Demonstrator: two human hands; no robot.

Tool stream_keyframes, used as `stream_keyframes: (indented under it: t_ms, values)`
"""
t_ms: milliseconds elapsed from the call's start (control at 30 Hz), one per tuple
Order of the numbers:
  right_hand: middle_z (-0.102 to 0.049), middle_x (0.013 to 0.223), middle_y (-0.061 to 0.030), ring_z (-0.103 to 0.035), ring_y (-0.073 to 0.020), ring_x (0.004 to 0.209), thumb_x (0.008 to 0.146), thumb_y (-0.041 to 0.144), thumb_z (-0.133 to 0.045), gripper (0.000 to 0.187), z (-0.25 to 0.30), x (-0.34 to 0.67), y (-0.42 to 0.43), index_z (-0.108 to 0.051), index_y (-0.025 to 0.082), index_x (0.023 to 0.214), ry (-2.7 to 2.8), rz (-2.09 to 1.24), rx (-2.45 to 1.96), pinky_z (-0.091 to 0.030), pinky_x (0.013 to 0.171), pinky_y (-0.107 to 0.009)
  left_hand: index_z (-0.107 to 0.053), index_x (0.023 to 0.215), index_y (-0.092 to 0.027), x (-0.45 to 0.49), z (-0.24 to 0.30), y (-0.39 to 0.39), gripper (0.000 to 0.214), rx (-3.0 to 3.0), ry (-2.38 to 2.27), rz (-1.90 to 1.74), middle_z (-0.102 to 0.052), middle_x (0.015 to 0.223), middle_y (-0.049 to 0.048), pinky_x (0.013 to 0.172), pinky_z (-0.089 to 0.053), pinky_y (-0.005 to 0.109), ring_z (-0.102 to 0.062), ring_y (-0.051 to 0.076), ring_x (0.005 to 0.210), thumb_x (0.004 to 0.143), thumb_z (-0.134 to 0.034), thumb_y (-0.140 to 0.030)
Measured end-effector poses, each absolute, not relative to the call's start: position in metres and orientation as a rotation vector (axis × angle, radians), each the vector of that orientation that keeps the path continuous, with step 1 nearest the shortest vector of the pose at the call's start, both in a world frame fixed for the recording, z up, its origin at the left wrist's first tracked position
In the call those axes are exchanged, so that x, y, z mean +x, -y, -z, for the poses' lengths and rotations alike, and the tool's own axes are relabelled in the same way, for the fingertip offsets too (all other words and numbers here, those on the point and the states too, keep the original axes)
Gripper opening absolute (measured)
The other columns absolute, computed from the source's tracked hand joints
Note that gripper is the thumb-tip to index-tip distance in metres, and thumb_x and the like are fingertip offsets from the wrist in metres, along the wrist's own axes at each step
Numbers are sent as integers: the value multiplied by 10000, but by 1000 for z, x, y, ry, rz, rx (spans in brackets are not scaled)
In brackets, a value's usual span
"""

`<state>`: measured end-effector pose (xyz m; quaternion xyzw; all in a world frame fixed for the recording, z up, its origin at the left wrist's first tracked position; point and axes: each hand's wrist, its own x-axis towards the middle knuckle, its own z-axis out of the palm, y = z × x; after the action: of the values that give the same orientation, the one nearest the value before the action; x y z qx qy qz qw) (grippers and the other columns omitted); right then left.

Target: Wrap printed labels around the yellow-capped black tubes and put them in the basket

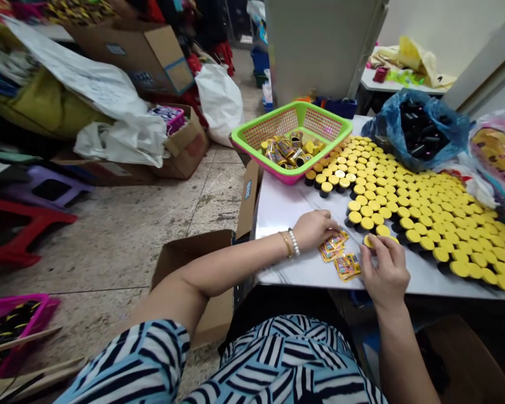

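My left hand (315, 230) reaches over a small stack of colourful printed labels (334, 247), its fingers pinched together at the stack's upper edge. A second pile of labels (347, 266) lies just to the right, close to the table's front edge. In my right hand (385, 272), between thumb and fingers, is a small round container with a yellow lid (369, 240); the hand hides most of its body. Right beside that hand begins a broad group of upright black containers with yellow lids (441, 224), packed closely together.
A green and pink basket (292, 174) with several label-wrapped containers stands at the table's far left corner. Behind the yellow lids sits a blue plastic bag (391, 129) of black pieces. An open cardboard box (212, 322) is below the table's left edge.
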<state>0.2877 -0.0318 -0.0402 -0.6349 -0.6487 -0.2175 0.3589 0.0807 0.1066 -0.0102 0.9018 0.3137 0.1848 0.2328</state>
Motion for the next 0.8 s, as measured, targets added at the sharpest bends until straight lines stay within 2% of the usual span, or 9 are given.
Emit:
stream_keyframes:
  t_ms: [167, 333, 467, 533, 600, 700, 800]
  values:
    - [-699, 1214, -153, -729, -213, 942, 941, 312, -699, 356, 36, 287, 31, -722, 199, 1277, 1662, 549, -1748, -609, 785, -310, -767, 955, -189, 89, 14, -105, 122, 2443, -948, -486, -702, 986, 66, 751, -462, 295, -647, 203, 907, 940, -656, -238]
    - [-686, 1219, -160, -719, -197, 903, 953, 334, -678, 324, 32, 292, 31, -746, 190, 1235, 1621, 494, -1764, -599, 715, -291, -769, 1073, -213, 89, 20, -109, 196, 2432, -858, -555, -674, 1106, 65, 793, -475, 287, -645, 189, 942, 919, -702, -314]
    - [-709, 1165, -147, -722, -209, 910, 934, 284, -703, 256, 23, 287, 43, -780, 209, 1166, 1571, 511, -1638, -614, 758, -322, -774, 893, -202, 92, 23, -112, 129, 2455, -839, -576, -679, 988, 46, 721, -449, 276, -627, 167, 853, 928, -658, -245]
    - [-726, 1125, -126, -722, -217, 924, 922, 251, -718, 254, 17, 280, 52, -784, 235, 1166, 1514, 458, -1566, -613, 761, -332, -763, 860, -178, 90, 19, -107, 125, 2402, -845, -705, -670, 930, 51, 720, -456, 275, -615, 159, 815, 922, -664, -223]
    - [-737, 1105, -105, -714, -206, 887, 928, 247, -716, 255, 12, 270, 61, -780, 252, 1175, 1445, 283, -1528, -600, 723, -326, -758, 855, -169, 85, 12, -96, 130, 2322, -836, -934, -652, 878, 48, 718, -470, 271, -604, 150, 782, 932, -674, -231]
    - [-732, 1102, -90, -686, -170, 776, 957, 333, -698, 266, 9, 253, 64, -759, 241, 1199, 1336, -229, -1479, -582, 648, -306, -767, 915, -190, 76, -2, -69, 143, 2264, -793, -1217, -637, 842, 37, 684, -484, 258, -600, 138, 753, 969, -660, -269]
    - [-721, 963, -63, -665, -164, 753, 949, 414, -710, 249, 9, 241, 57, -768, 208, 1077, 1209, -654, -1369, -583, 676, -307, -776, 968, -204, 69, -9, -41, 146, 2289, -730, -1279, -655, 843, 41, 677, -500, 247, -620, 133, 759, 983, -660, -292]
